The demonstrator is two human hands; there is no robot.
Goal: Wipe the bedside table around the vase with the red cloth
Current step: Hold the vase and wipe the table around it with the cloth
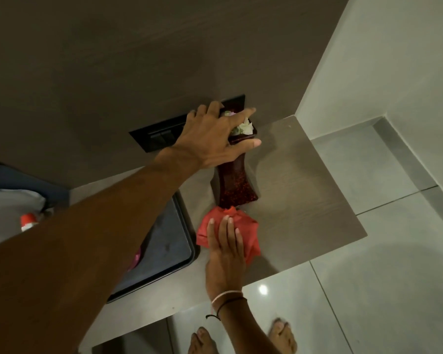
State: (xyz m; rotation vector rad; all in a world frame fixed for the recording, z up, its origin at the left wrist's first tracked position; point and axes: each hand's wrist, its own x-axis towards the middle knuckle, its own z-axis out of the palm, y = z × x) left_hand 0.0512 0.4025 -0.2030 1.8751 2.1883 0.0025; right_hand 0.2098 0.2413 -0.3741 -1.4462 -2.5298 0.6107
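Our left hand (212,139): we reach it across to the upper middle of the frame; its grip closes around the neck and rim of the vase (237,185), thumb on one side, fingers over the top.
Our right hand (224,251): lies flat, fingers spread, pressing the red cloth (243,226) onto the counter (304,200); the grip is not closed round the cloth, only bearing down on it.
Red cloth: bunched into a loose wad in the lower middle of the frame, its far edge touching the foot of the vase.
Vase: tall, dark red, glossy and speckled, narrow at the waist and flared at foot and rim, with pale flowers (243,127) at the mouth; it stands near the wall.
Main risk: we judge the vase top-heavy; a push from the cloth at its foot could tip or slide it.
Second risk: a hard pull by the upper hand may topple it toward the switch plate (159,135).
Also close: the dark tray (179,251) just left of the cloth could be nudged.
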